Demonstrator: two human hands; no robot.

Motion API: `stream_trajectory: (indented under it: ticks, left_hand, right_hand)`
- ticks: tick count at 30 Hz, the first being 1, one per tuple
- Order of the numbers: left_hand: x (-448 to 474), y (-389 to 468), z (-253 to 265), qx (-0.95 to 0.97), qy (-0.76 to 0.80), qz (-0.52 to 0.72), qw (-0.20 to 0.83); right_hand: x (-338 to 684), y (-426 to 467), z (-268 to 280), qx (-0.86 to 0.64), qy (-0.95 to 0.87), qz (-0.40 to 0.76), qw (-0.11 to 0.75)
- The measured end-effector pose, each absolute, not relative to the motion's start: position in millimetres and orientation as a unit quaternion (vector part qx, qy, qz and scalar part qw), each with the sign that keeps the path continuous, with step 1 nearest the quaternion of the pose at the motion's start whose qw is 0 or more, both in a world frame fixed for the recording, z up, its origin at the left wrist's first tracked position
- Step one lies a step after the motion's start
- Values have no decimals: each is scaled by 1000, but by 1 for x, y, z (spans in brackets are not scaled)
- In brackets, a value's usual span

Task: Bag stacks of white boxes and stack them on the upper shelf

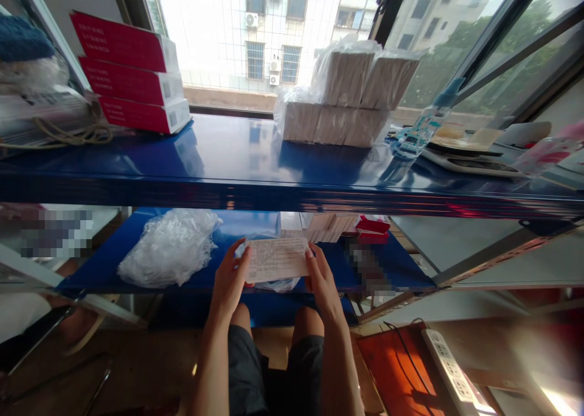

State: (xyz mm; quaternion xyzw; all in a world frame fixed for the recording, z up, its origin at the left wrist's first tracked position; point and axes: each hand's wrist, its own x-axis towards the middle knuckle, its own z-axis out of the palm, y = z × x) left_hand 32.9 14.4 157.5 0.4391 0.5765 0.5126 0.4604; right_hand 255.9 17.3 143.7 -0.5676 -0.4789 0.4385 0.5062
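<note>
A pale, flat printed leaflet (pixel 276 260) is held level over the lower blue shelf, above my lap. My left hand (pixel 232 275) pinches its left end, thumb on top. At the other end, my right hand (pixel 323 276) grips it the same way. The fine print is too small to read. Beneath the leaflet some clear plastic (pixel 278 284) shows in part on the lower shelf. Just behind it stand a row of pale thin cartons (pixel 326 226) and small red boxes (pixel 371 228).
A heap of clear plastic bags (pixel 171 246) lies left on the lower shelf. Above, the blue upper shelf (pixel 228 154) bears stacked red boxes (pixel 132 87), plastic-wrapped bundles (pixel 337 121) and a clear bottle (pixel 422 130). A power strip (pixel 449 364) is at lower right. Another person's leg (pixel 77 325) shows at left.
</note>
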Motion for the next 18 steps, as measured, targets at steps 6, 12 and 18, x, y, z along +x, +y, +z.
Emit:
stream_trajectory:
  ticks: [6,12,18]
  left_hand:
    - [37,17,158,437,609,485,451]
    - [32,22,148,464,533,536,462]
    - [37,29,131,541,477,544,429]
  right_hand:
    - [261,16,136,-588,-514,398,481]
    - [257,19,141,-544,-517,428,503]
    - [247,24,129,-407,-545,505,532]
